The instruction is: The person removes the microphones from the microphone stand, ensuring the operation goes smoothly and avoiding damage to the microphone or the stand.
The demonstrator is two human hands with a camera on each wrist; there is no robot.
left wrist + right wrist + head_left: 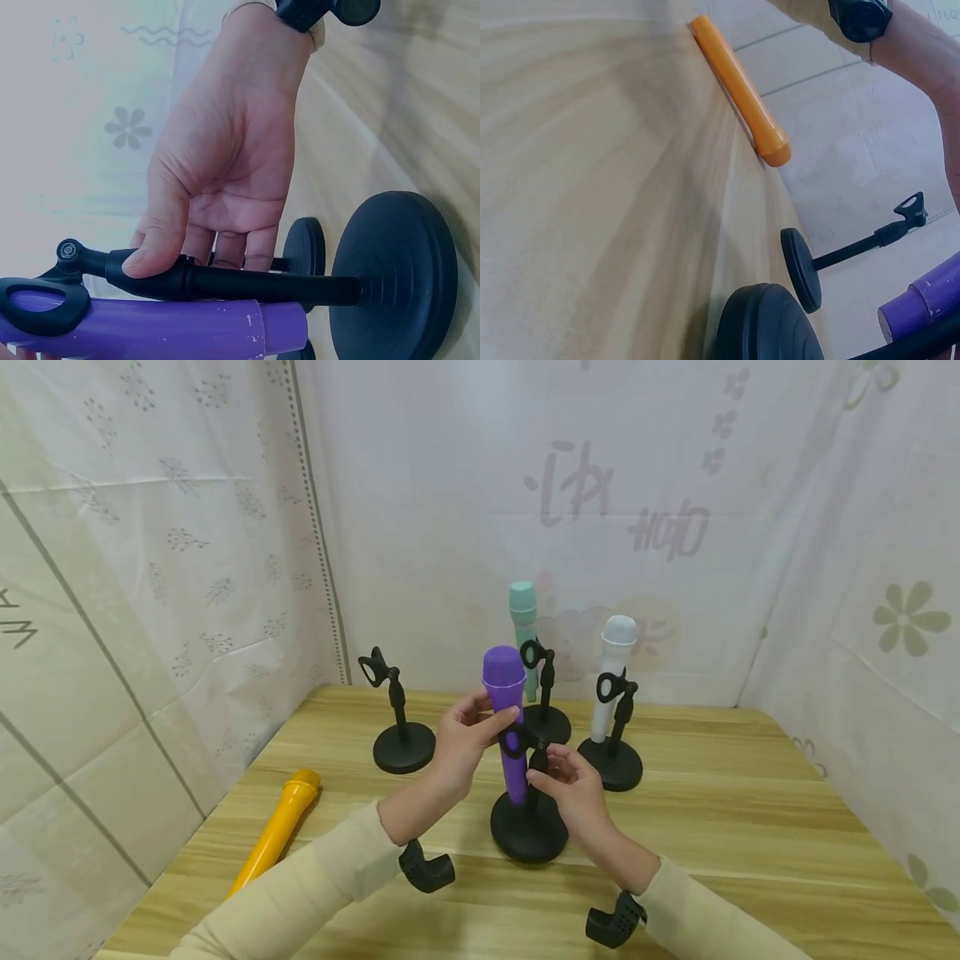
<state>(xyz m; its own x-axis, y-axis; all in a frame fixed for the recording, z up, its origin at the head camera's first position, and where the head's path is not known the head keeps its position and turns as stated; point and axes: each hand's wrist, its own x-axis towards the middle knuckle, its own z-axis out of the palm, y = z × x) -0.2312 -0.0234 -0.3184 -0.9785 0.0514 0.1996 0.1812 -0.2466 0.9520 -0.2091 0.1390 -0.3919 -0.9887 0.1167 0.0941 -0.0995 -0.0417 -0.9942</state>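
Note:
A purple microphone [503, 670] stands nearly upright, its body in the clip of a black desk stand [529, 837]. My left hand [459, 745] grips the microphone below its head, thumb across the front. With thumb and fingers, my right hand [579, 795] pinches the stand's post below the clip. From the left wrist view, the right hand's thumb lies along the post [277, 286], and the black clip [49, 319] crosses the purple body [180, 330]. In the right wrist view only the microphone's lower end [922, 304] shows at the edge.
An orange microphone [279, 827] lies on the wooden table at left, partly behind my left sleeve. An unloaded black stand [403, 748] stands at back left. Behind my hands are a teal microphone [522, 602] and a white microphone [618, 635], each at a black stand. Patterned curtains enclose the table.

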